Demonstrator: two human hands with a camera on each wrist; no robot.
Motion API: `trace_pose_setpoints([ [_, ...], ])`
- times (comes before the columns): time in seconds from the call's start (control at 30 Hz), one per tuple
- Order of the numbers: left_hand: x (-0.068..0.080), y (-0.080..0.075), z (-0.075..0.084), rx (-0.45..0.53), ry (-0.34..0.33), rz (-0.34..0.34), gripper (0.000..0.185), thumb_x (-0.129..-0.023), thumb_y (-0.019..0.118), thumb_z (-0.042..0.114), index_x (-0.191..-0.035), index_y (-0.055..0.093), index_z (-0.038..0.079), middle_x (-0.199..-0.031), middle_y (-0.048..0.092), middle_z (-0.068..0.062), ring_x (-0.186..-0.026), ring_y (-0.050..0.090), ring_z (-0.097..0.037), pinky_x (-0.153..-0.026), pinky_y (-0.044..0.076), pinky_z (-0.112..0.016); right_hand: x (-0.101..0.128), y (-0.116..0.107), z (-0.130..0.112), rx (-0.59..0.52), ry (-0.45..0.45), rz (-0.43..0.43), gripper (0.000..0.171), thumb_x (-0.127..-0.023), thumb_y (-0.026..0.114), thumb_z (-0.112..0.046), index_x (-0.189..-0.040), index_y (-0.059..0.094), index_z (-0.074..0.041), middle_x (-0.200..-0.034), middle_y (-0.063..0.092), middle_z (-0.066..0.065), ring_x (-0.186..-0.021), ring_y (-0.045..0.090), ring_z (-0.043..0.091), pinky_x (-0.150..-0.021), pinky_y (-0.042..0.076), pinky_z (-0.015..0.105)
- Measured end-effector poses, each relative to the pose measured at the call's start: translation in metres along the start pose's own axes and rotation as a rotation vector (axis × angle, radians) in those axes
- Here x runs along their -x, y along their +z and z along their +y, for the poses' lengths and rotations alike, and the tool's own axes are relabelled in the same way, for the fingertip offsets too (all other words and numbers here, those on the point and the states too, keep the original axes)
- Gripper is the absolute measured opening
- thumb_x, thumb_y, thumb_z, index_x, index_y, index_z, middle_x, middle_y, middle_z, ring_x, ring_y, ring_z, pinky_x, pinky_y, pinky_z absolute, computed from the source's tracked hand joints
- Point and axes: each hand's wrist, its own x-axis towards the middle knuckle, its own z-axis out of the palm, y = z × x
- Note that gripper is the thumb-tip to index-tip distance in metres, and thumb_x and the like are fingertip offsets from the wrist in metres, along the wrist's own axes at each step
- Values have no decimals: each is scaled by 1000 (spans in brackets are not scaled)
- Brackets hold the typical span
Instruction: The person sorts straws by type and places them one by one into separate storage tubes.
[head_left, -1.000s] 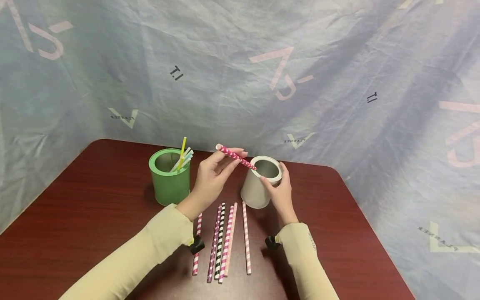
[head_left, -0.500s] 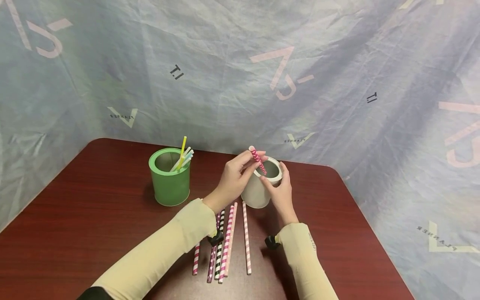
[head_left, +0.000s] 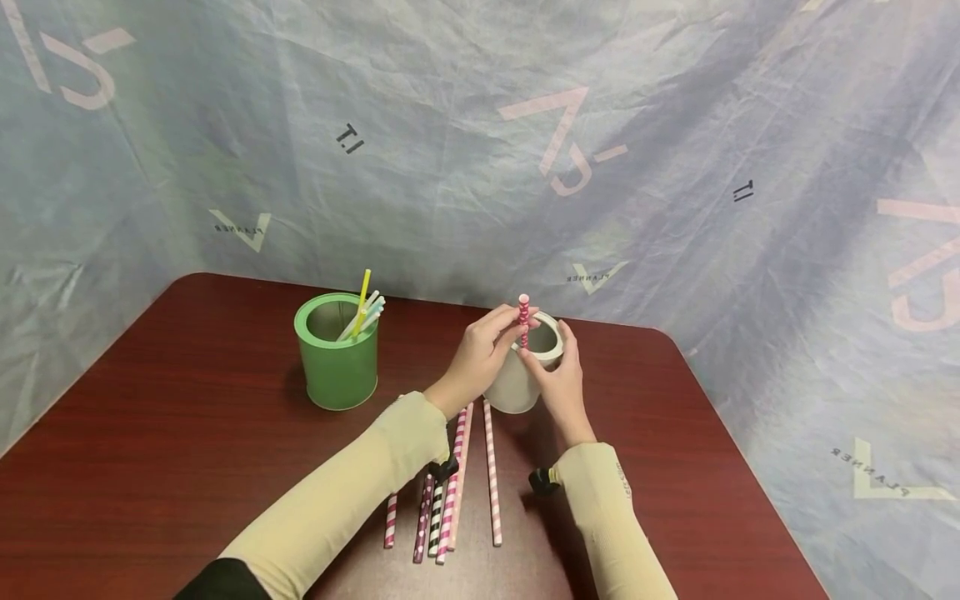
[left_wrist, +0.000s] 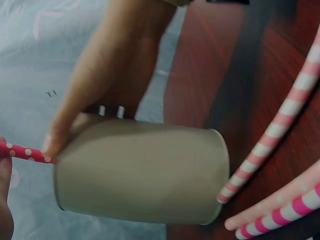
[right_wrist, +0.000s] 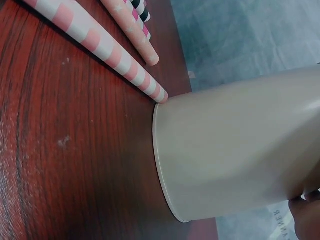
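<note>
My left hand (head_left: 483,346) pinches a pink straw with white dots (head_left: 523,317) and holds it upright, its lower end inside the mouth of the white cup (head_left: 513,385). My right hand (head_left: 558,379) grips that cup at its rim and side. In the left wrist view the dotted straw (left_wrist: 25,152) pokes out past the cup (left_wrist: 140,172), with the right hand (left_wrist: 110,75) behind it. The right wrist view shows the cup wall (right_wrist: 240,150) close up, standing on the table.
A green cup (head_left: 337,354) with a yellow straw and pale straws stands to the left. Several striped and dotted straws (head_left: 450,483) lie side by side on the dark red table (head_left: 187,433), near its front. A crinkled blue sheet (head_left: 480,125) hangs behind.
My left hand carried the dotted straw rightward to the white cup and tipped it from slanted to upright, its lower end now in the cup's mouth. My right hand stayed on the cup.
</note>
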Motion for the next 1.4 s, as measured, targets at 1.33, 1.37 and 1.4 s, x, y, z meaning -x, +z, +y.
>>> trace_pose_setpoints([
  [1.33,9,21,-26,-346,-116,-8,15,-91,66,11,-101,67,0,-103,64,-11,-97,59,-24,-84,52,-33,-1,3,0,-17,-7,39,85,-85,74,-27,-152,25,-10,-156,31,11,-136,40,28,-110,35,47],
  [1.37,9,21,-26,-344,-117,-8,14,-91,66,11,-100,67,0,-102,64,-11,-97,59,-24,-84,52,-33,0,3,1,-24,-7,39,85,-85,74,-27,-153,25,-10,-156,31,11,-136,40,28,-110,35,47],
  [1.4,9,21,-26,-341,-120,-9,14,-91,66,11,-100,67,0,-102,64,-11,-98,59,-24,-84,51,-33,0,3,1,-29,-6,39,85,-85,74,-27,-153,25,-11,-156,31,12,-136,40,29,-110,35,48],
])
